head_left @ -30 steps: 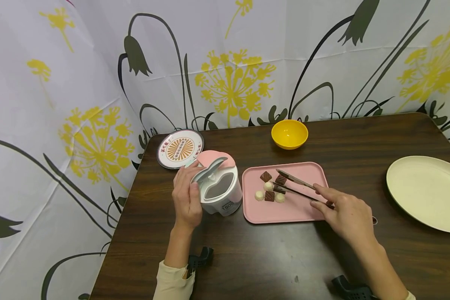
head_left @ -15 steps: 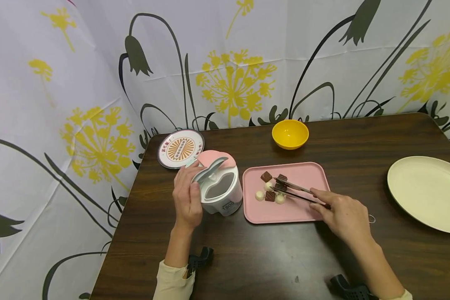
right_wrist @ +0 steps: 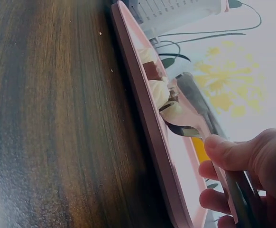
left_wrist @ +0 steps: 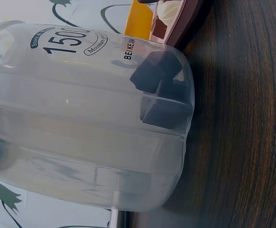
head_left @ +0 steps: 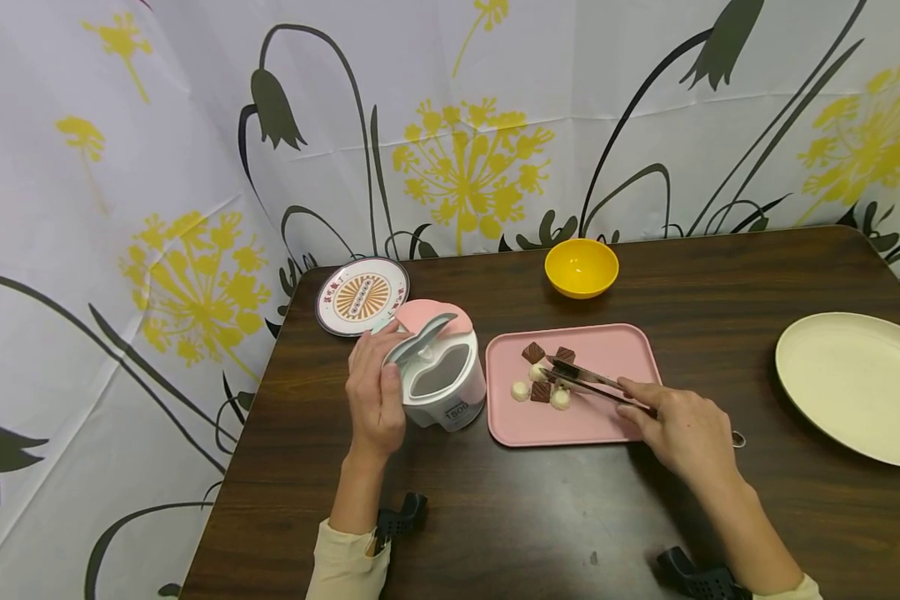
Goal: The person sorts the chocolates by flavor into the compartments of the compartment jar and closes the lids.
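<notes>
My left hand (head_left: 375, 392) grips the side of a white food storage container (head_left: 457, 396) with its grey flap lid (head_left: 420, 337) raised. In the left wrist view, dark chocolate pieces (left_wrist: 164, 97) show through the container's cloudy wall. My right hand (head_left: 686, 433) holds metal tongs (head_left: 594, 377), thumb on one side and fingers on the other. The tong tips are low over the pink tray (head_left: 607, 427), one on each side of a dark chocolate (head_left: 564, 372). Around them lie other brown chocolates (head_left: 533, 353) and round white ones (head_left: 520, 391).
A yellow bowl (head_left: 581, 268) stands behind the tray. At the back left, a patterned plate (head_left: 345, 312) sits behind the container. A large cream plate (head_left: 855, 387) lies to the right on the dark wooden table (head_left: 555, 517). A flower-print cloth (head_left: 517, 75) hangs behind.
My right hand has moved slightly left, and the tong tips have closed in around the dark chocolate. My left hand and the container have stayed in place.
</notes>
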Demonstrator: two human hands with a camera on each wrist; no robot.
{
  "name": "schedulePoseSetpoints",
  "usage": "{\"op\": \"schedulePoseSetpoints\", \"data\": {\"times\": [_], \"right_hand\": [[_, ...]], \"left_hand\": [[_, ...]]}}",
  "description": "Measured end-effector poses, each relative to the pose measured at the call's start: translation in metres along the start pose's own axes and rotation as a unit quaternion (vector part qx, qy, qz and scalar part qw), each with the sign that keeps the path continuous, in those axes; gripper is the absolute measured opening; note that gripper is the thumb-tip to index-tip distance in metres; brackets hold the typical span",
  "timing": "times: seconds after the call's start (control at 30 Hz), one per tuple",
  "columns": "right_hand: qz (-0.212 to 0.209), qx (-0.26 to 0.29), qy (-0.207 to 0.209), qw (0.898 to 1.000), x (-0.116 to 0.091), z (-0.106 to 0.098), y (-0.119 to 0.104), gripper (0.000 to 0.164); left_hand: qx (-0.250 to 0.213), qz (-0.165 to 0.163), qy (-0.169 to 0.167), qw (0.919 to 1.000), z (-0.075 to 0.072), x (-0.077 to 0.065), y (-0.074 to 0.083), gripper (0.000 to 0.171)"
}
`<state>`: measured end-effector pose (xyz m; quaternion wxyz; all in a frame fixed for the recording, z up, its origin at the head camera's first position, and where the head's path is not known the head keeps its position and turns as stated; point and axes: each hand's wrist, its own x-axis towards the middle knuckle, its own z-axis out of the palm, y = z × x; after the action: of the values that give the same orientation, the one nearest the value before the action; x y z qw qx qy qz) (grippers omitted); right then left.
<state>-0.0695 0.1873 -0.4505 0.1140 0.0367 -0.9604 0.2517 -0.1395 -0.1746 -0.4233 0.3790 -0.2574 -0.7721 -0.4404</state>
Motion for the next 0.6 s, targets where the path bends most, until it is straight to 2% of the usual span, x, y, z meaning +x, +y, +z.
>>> {"op": "schedulePoseSetpoints", "data": {"times": [0.6], "right_hand": [[-0.004, -0.003, 0.031, 1.0, -0.0023, -0.0012, 0.0, 0.04]], "left_hand": [[0.007, 0.001, -0.004, 1.0, -0.001, 0.0011, 0.0006, 0.038]]}}
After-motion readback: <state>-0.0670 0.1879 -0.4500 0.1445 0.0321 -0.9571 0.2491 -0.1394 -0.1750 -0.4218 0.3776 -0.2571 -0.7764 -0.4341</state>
